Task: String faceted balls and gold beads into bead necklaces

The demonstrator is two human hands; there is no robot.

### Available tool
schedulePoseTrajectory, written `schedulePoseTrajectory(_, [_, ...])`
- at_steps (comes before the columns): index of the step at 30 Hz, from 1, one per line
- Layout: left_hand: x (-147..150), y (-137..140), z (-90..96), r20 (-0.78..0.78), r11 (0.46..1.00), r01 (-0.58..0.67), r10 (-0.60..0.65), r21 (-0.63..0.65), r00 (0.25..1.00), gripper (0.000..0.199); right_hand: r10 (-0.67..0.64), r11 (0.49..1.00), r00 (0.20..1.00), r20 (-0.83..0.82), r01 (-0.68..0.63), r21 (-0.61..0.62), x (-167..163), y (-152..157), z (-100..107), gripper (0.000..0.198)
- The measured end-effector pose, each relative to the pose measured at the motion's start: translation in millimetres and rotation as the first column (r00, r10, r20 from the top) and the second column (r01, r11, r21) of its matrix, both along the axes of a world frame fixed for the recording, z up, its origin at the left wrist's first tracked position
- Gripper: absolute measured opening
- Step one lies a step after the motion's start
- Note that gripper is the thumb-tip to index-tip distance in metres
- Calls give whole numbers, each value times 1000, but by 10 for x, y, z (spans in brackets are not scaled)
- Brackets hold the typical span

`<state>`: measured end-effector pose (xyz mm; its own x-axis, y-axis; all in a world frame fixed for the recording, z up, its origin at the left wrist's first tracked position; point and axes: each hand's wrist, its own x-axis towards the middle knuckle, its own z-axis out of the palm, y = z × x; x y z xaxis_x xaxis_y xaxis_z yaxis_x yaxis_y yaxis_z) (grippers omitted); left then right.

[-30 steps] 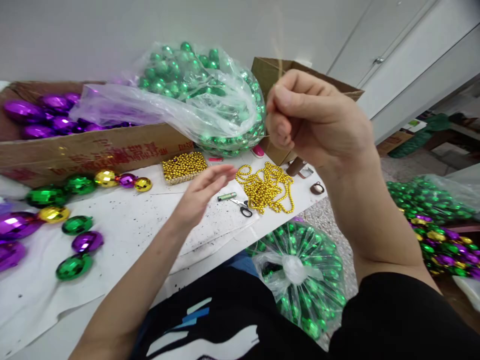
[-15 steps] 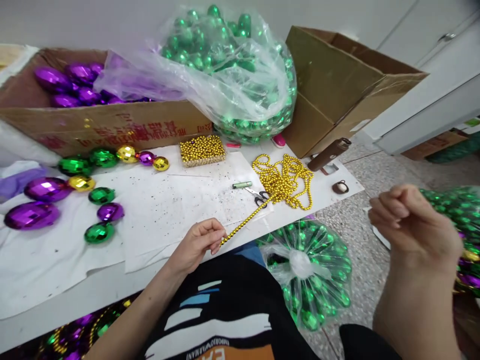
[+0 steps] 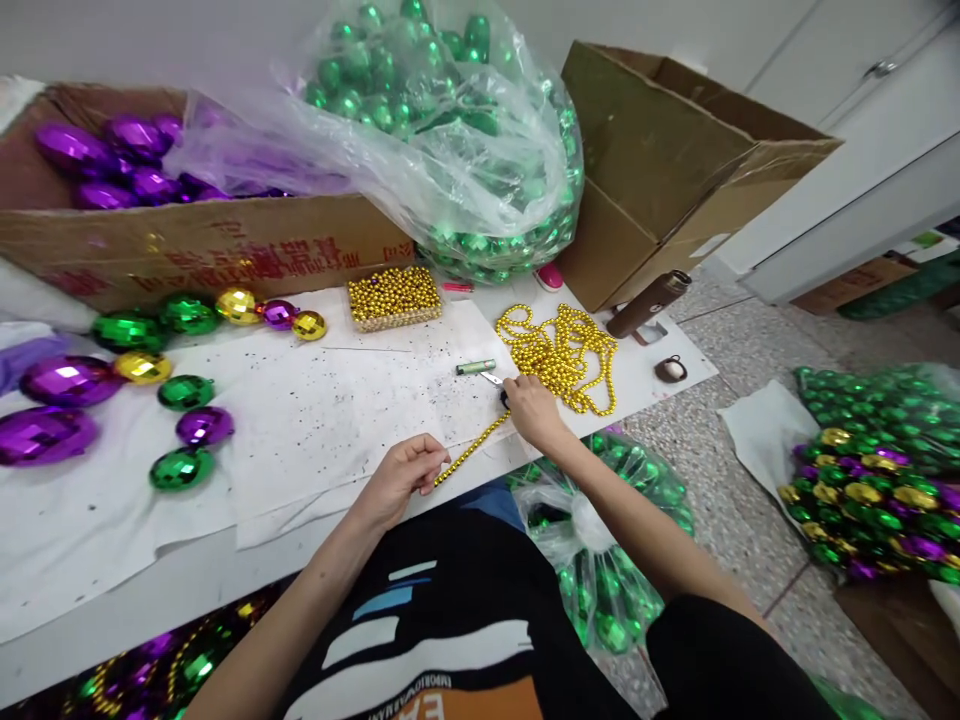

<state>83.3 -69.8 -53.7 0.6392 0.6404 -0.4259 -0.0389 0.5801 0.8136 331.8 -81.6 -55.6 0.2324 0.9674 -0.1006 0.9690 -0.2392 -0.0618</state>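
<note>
A person's two bare hands work at a white table, seen from above; places here are told from a clear tray of loose gold beads near the middle. A string of gold beads lies mostly heaped to the right of the tray and a little nearer the person, with one stretch running out toward the table's front edge. The left hand, straight in front of the tray by that edge, has thumb and fingers pinched narrowly on the end of this stretch. The right hand, in front of the tray and to its right, is over the dark handles of the scissors, beside the heap; its fingers are curled, but whether they grip the scissors cannot be told. A small green tube lies by the blades, also right of the tray. Left of the tray sit shiny green, gold and purple ornaments. Behind it and leftward stands a long cardboard box of purple ornaments; behind it and rightward, a plastic bag of green balls. Farther right of the tray is a brown bottle.
</note>
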Motion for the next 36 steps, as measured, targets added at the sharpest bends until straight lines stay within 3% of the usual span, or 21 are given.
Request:
schedulePoseTrajectory(3, [-6, 15, -19, 1, 999, -33, 33, 14, 999, 30, 10, 999, 999, 42, -8, -54, -41, 137, -66, 30])
schedulePoseTrajectory(8, [-27, 105, -71, 38, 995, -97, 98, -35, 994, 28, 12, 997, 999, 52, -8, -78, 276, 53, 45, 38])
schedulePoseTrajectory(10, [-17, 147, -89, 64, 989, -121, 126, -85, 990, 27, -33, 999, 999, -10, 33, -8, 459, 11, 64, 39])
schedulePoseTrajectory(12, [6, 183, -104, 97, 983, -128, 142, -135, 985, 25, -117, 979, 964, -240, 152, 133, 630, -5, 35, 35])
schedulePoseTrajectory(14, [34, 210, -112, 127, 978, -124, 147, -170, 981, 24, -148, 903, 788, -598, 354, 242, 755, 14, -8, 34])
schedulePoseTrajectory(16, [61, 227, -109, 138, 974, -127, 155, -188, 978, 23, -72, 797, 501, -862, 548, 252, 825, 63, -8, 39])
schedulePoseTrajectory(18, [78, 234, -98, 130, 970, -141, 169, -196, 977, 23, 55, 718, 248, -967, 663, 211, 844, 118, 68, 42])
schedulePoseTrajectory(19, [82, 236, -92, 124, 969, -150, 176, -197, 977, 23, 108, 709, 153, -982, 680, 184, 834, 133, 131, 42])
schedulePoseTrajectory(20, [81, 237, -86, 117, 968, -159, 184, -196, 976, 23, 142, 725, 75, -987, 671, 156, 809, 131, 202, 41])
schedulePoseTrajectory(22, [73, 238, -83, 109, 965, -175, 199, -194, 974, 23, 156, 813, -46, -987, 573, 102, 700, 55, 335, 41])
schedulePoseTrajectory(24, [62, 237, -93, 104, 960, -197, 220, -199, 970, 22, 105, 921, -134, -985, 388, 46, 507, -129, 412, 48])
schedulePoseTrajectory(26, [57, 236, -110, 97, 952, -226, 250, -208, 963, 21, -8, 991, -220, -976, 131, -38, 250, -397, 414, 56])
schedulePoseTrajectory(28, [64, 235, -124, 97, 943, -257, 282, -213, 954, 20, -172, 981, -256, -951, -132, -142, -18, -686, 364, 62])
schedulePoseTrajectory(30, [77, 232, -126, 104, 939, -274, 300, -210, 948, 20, -284, 938, -229, -931, -269, -220, -246, -931, 297, 64])
schedulePoseTrajectory(32, [87, 223, -113, 109, 941, -271, 297, -204, 949, 21, -332, 920, -203, -921, -285, -269, -411, -1089, 239, 64])
schedulePoseTrajectory(36, [84, 173, -68, 103, 951, -235, 259, -200, 960, 24, -341, 938, -240, -909, -152, -312, -575, -1163, 177, 59])
